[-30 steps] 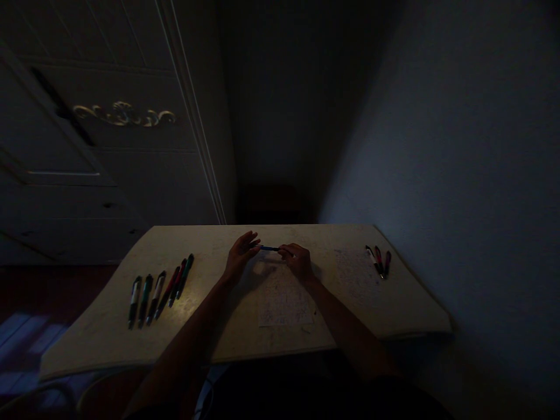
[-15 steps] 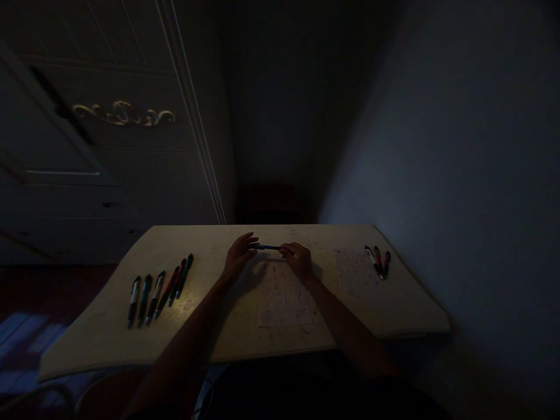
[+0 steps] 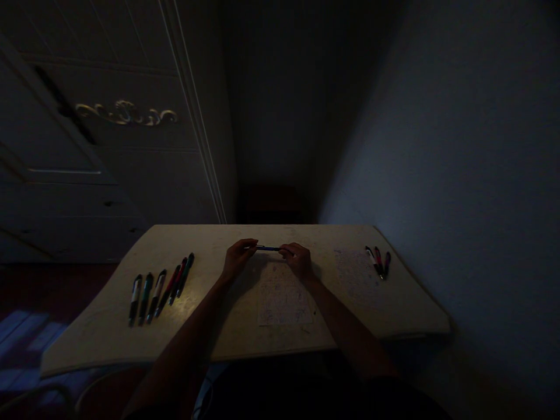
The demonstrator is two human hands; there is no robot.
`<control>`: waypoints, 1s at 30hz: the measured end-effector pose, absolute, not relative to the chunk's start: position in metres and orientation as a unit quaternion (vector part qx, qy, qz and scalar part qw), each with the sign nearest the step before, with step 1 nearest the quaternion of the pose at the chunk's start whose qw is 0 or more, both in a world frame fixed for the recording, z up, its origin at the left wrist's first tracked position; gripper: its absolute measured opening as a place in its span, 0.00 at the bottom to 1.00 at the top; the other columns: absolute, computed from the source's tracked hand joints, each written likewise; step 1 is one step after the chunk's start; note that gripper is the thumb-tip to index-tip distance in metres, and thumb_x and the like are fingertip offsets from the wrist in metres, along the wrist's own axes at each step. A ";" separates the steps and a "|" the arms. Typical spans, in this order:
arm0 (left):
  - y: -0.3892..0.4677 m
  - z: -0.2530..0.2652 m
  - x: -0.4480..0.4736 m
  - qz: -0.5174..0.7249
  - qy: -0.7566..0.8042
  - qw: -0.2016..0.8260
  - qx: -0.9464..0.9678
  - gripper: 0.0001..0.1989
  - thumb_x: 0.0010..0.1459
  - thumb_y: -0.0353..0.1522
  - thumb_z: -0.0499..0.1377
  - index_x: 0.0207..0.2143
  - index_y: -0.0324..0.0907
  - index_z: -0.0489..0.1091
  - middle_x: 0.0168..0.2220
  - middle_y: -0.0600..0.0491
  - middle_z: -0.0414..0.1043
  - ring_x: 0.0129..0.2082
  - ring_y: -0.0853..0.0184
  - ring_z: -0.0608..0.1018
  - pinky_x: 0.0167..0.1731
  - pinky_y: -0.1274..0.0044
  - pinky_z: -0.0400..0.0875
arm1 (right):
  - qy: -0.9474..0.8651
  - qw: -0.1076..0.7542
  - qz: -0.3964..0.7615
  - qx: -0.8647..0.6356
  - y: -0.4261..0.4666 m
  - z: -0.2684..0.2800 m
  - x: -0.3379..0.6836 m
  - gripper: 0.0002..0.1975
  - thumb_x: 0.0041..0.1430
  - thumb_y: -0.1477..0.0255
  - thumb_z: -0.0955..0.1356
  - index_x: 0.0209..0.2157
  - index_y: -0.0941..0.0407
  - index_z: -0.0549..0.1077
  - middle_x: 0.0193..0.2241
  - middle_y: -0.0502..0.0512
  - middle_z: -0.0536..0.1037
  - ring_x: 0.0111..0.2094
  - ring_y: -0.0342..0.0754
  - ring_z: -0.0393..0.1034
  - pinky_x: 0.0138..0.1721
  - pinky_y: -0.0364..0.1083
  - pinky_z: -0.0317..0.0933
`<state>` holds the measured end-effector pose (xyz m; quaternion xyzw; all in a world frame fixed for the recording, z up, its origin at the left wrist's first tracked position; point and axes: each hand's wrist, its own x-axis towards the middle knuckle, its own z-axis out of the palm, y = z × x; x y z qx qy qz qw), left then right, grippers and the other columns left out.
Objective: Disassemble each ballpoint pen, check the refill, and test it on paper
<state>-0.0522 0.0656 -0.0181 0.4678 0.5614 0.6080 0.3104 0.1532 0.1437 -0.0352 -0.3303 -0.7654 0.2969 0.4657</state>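
Observation:
A slim dark blue pen [image 3: 268, 248] is held level between my two hands, a little above the table. My left hand [image 3: 238, 255] is closed with its fingertips on the pen's left end. My right hand [image 3: 298, 260] pinches the opposite end. Just below the hands, a sheet of paper with faint printed drawings [image 3: 285, 297] lies flat on the table. The room is dim, so fine details of the pen cannot be made out.
Several pens [image 3: 156, 291] lie in a slanting row on the left of the pale table [image 3: 236, 344]. At the right are three more pens [image 3: 378, 262] beside a second printed sheet [image 3: 355, 271]. A wall [image 3: 459, 175] rises on the right, a white cabinet [image 3: 144, 181] on the left.
My left hand's fingers, raised and spread before, have closed down onto the pen's left end. My right hand keeps its grip in nearly the same place.

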 end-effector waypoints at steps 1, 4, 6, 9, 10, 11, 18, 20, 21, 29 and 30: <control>0.066 -0.018 -0.052 0.619 0.547 0.311 0.469 0.25 0.46 0.46 0.68 0.43 0.40 0.74 0.47 0.44 0.77 0.45 0.57 0.78 0.44 0.69 0.74 | -0.768 0.465 0.294 -0.329 0.144 -0.036 0.153 0.08 0.59 0.67 0.70 0.34 0.55 0.82 0.28 0.55 0.79 0.28 0.48 0.73 0.35 0.45 0.67; 0.067 -0.018 -0.052 0.630 0.552 0.293 0.460 0.29 0.47 0.46 0.67 0.49 0.41 0.71 0.52 0.43 0.73 0.48 0.57 0.77 0.45 0.68 0.74 | -0.772 0.467 0.280 -0.327 0.144 -0.037 0.152 0.08 0.60 0.67 0.70 0.34 0.55 0.82 0.28 0.55 0.79 0.28 0.47 0.73 0.35 0.44 0.67; 0.068 -0.020 -0.053 0.604 0.590 0.272 0.462 0.26 0.52 0.49 0.63 0.48 0.41 0.71 0.45 0.45 0.76 0.44 0.59 0.78 0.42 0.69 0.73 | -0.775 0.471 0.271 -0.322 0.145 -0.038 0.152 0.09 0.61 0.66 0.69 0.34 0.55 0.81 0.27 0.54 0.79 0.27 0.46 0.73 0.34 0.44 0.66; 0.067 -0.021 -0.054 0.535 0.629 0.250 0.506 0.22 0.59 0.50 0.54 0.38 0.40 0.74 0.32 0.49 0.76 0.34 0.61 0.77 0.38 0.70 0.72 | -0.781 0.477 0.263 -0.306 0.145 -0.038 0.153 0.09 0.62 0.66 0.69 0.34 0.55 0.81 0.27 0.54 0.79 0.27 0.46 0.73 0.34 0.44 0.66; 0.066 -0.022 -0.054 0.518 0.631 0.246 0.522 0.22 0.60 0.50 0.53 0.35 0.40 0.74 0.30 0.50 0.75 0.32 0.62 0.77 0.36 0.71 0.72 | -0.781 0.480 0.261 -0.303 0.145 -0.038 0.153 0.09 0.62 0.66 0.69 0.35 0.55 0.81 0.27 0.55 0.79 0.27 0.46 0.73 0.34 0.44 0.67; 0.066 -0.022 -0.055 0.506 0.631 0.244 0.536 0.22 0.60 0.49 0.53 0.33 0.41 0.74 0.29 0.50 0.75 0.31 0.62 0.76 0.36 0.71 0.72 | -0.782 0.481 0.259 -0.301 0.145 -0.037 0.154 0.09 0.62 0.67 0.69 0.35 0.55 0.81 0.27 0.55 0.79 0.27 0.46 0.73 0.34 0.44 0.67; 0.064 -0.025 -0.057 0.552 0.537 0.248 0.588 0.26 0.53 0.44 0.62 0.53 0.43 0.69 0.55 0.43 0.71 0.50 0.56 0.76 0.45 0.68 0.72 | -0.779 0.479 0.262 -0.308 0.146 -0.037 0.155 0.09 0.62 0.67 0.69 0.35 0.55 0.81 0.28 0.55 0.79 0.27 0.46 0.73 0.33 0.44 0.67; 0.064 -0.026 -0.056 0.562 0.537 0.249 0.578 0.30 0.53 0.44 0.63 0.57 0.43 0.66 0.58 0.42 0.68 0.50 0.57 0.75 0.44 0.69 0.72 | -0.781 0.481 0.258 -0.303 0.146 -0.038 0.154 0.09 0.62 0.68 0.69 0.35 0.55 0.81 0.27 0.55 0.79 0.27 0.46 0.73 0.33 0.44 0.67; 0.064 -0.025 -0.056 0.560 0.550 0.246 0.569 0.30 0.54 0.44 0.63 0.57 0.43 0.65 0.57 0.42 0.69 0.48 0.58 0.76 0.42 0.70 0.72 | -0.782 0.482 0.255 -0.301 0.146 -0.038 0.154 0.09 0.62 0.68 0.69 0.35 0.56 0.81 0.27 0.55 0.79 0.27 0.46 0.73 0.33 0.44 0.67; 0.066 -0.025 -0.057 0.507 0.619 0.219 0.558 0.19 0.60 0.46 0.55 0.35 0.41 0.76 0.33 0.50 0.77 0.34 0.62 0.77 0.37 0.72 0.71 | -0.785 0.490 0.246 -0.288 0.146 -0.038 0.154 0.08 0.62 0.68 0.69 0.34 0.55 0.81 0.26 0.54 0.78 0.27 0.46 0.72 0.33 0.44 0.66; 0.066 -0.025 -0.057 0.511 0.611 0.209 0.567 0.17 0.60 0.45 0.56 0.35 0.42 0.76 0.34 0.50 0.77 0.35 0.62 0.77 0.37 0.72 0.71 | -0.786 0.490 0.244 -0.289 0.146 -0.039 0.154 0.08 0.62 0.68 0.69 0.34 0.55 0.81 0.27 0.54 0.78 0.27 0.46 0.72 0.33 0.44 0.66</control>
